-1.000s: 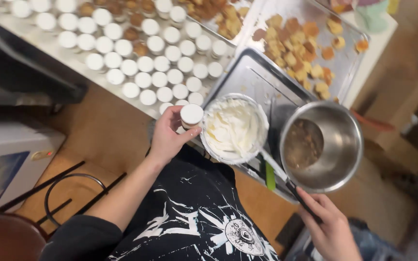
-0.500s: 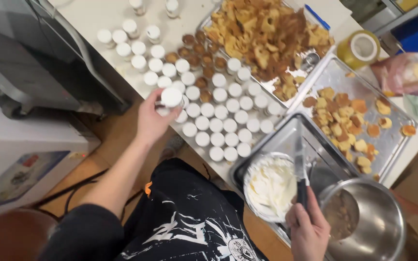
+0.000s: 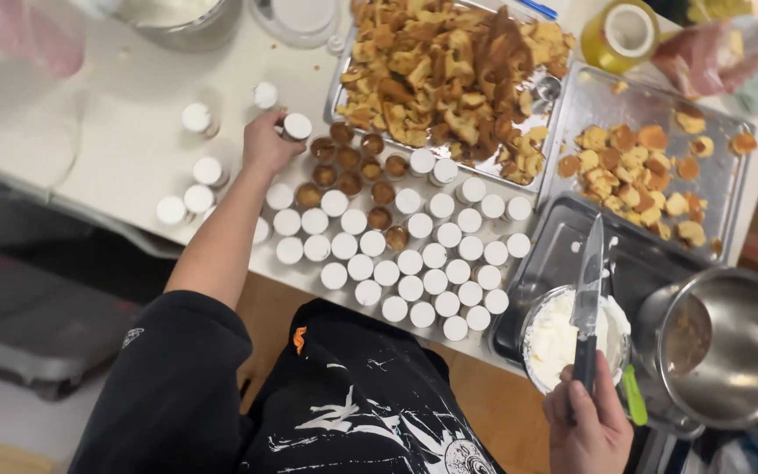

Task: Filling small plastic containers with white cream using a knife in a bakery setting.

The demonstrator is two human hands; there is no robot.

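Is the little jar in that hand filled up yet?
Filled: the little jar at the left hand shows a white top like the other filled ones.

A small round cup (image 3: 296,126) with a white lid stood upright on the white desk (image 3: 116,149), at the top edge of the cluster of similar cups, held by the left hand (image 3: 267,145). A long knife (image 3: 588,303) with a black handle pointed away, its blade over a bowl of white cream (image 3: 554,338), gripped by the right hand (image 3: 585,426).

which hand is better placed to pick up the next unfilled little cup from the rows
Left. The left hand rests among the small cups, touching one, while the right hand holds a knife over the cream bowl.
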